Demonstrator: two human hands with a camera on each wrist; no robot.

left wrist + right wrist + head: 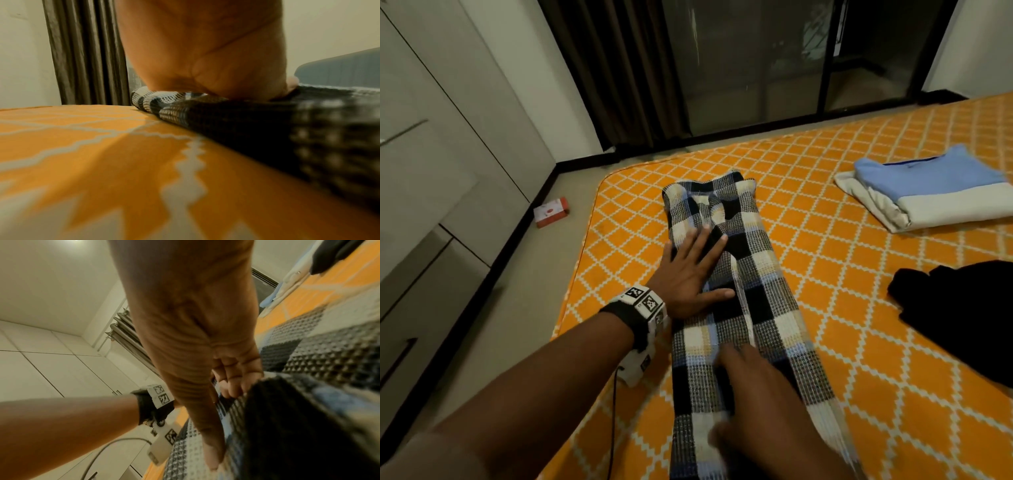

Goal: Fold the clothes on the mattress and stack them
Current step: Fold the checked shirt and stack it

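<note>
Left hand (685, 277) fingers spread flat on checked shirt (753, 308) — right hand (760, 404) blurred, seemingly gripping its fold.

A checked shirt (739, 294) in black, white, blue and tan squares lies flat on the orange mattress (859, 359). It is folded into a long, thin strip, with the collar at the far end. To the right, far from it, two folded clothes (928, 195) sit in a small stack, a light blue one on top of a cream one. Nearer, at the right side, a black cloth (962, 318) lies in a loose, bumpy heap, not folded. All the clothes are apart from each other.
</note>
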